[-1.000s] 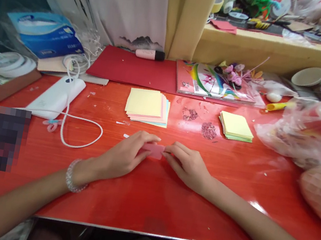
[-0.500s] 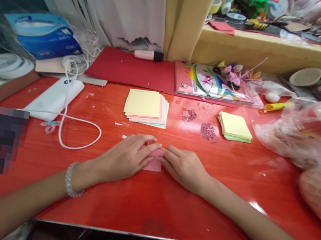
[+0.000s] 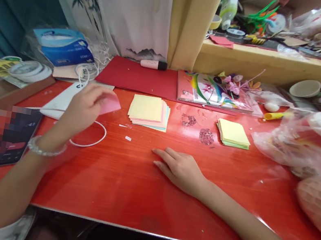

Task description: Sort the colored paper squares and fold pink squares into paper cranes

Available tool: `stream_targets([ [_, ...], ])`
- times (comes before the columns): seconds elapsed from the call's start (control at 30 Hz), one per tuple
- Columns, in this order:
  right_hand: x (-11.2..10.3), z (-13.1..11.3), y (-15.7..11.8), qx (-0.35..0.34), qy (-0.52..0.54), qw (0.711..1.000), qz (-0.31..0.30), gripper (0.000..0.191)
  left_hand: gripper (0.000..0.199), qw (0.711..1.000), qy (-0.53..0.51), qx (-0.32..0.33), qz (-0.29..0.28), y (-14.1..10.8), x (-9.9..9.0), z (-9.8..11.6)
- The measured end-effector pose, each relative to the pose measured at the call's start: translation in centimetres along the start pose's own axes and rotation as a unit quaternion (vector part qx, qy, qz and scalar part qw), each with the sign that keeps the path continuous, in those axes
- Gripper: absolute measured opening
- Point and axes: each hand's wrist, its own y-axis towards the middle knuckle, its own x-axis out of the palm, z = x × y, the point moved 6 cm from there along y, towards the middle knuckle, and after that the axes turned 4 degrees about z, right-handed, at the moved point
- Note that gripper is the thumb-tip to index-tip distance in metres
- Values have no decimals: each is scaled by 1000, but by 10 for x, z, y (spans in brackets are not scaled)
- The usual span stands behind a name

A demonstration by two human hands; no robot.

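My left hand [image 3: 86, 105] is raised on the left, over the power bank and its cord, and grips a pink piece of paper [image 3: 111, 104] that sticks out to the right of the fingers. Flat on the red table lies my right hand [image 3: 181, 168], with fingers stretched out to the left and nothing in them. Beyond the hands sits a stack of coloured paper squares [image 3: 146, 108], yellow on top. Another, smaller stack of yellow squares [image 3: 234, 132] lies farther right.
A white power bank [image 3: 58, 98] with a looped cord and a phone [image 3: 22, 137] occupy the left side. Dark red sheets [image 3: 137, 76], a marker [image 3: 153, 64] and a paper pack [image 3: 209, 91] line the back. Plastic bags [image 3: 297, 136] crowd the right. Small white scraps lie mid-table.
The left hand has lifted the pink paper away from the right hand, up and to the left. The right hand stays in nearly the same place, now without paper. The view has shifted slightly.
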Motion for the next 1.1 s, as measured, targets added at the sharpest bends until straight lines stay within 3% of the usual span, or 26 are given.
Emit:
stream_targets([
  [0.17,0,-5,0,-37,-34,999,-12,40,40,994,99,-39,-27,5,30,-44],
  [0.3,0,-6,1,-41,-43,998,-19,40,45,987,153,-32,-42,-7,49,-51],
  [0.43,0,-6,1,-45,-48,998,-17,40,49,979,203,-12,10,-11,40,-37],
  [0.53,0,-6,0,-48,-51,997,-17,40,42,989,147,4,-11,-6,43,-20],
  [0.67,0,-6,0,-41,-50,998,-21,39,39,991,60,56,-102,2,74,9],
  [0.83,-1,-7,0,-44,-45,998,-30,39,60,976,13,120,-179,7,112,28],
  [1.1,0,-7,1,-40,-51,998,-27,40,46,982,-13,109,-153,7,100,28],
])
